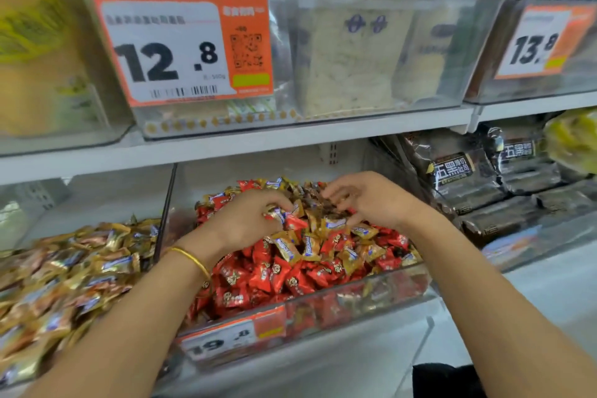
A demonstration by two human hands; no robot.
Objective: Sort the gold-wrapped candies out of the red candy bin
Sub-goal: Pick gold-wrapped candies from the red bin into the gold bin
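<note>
A: Where are the gold-wrapped candies (287, 249)?

B: They lie on top of the red candies (268, 278) in the red candy bin (355, 299), mostly in the middle and at the back of the heap.

A: Which way do they point?

B: All sorts of ways. One in the middle slants with its long side going from up-left to down-right. The one just beside it stands almost straight up and down. One near the right hand lies almost sideways.

A: What is the left hand (248, 220) doing?

B: Its fingers are curled and pinch a few gold-wrapped candies at the top of the heap. It has a gold bracelet (190, 257) on the wrist.

A: And the right hand (371, 200)?

B: Its fingers bend down into the heap and touch the candies. I cannot tell if it holds one.

A: Can you read anything?

B: The small tag (226, 342) on the front of the bin says 19.8. The big tag (168, 48) on the shelf above says 12.8, and the right tag (536, 45) says 13.8. The dark packs (458, 178) on the right say 五黑厚切吐司. The writing on the candies is too small.

A: What is on the left?

B: Another bin full of gold candies (74, 271).
</note>
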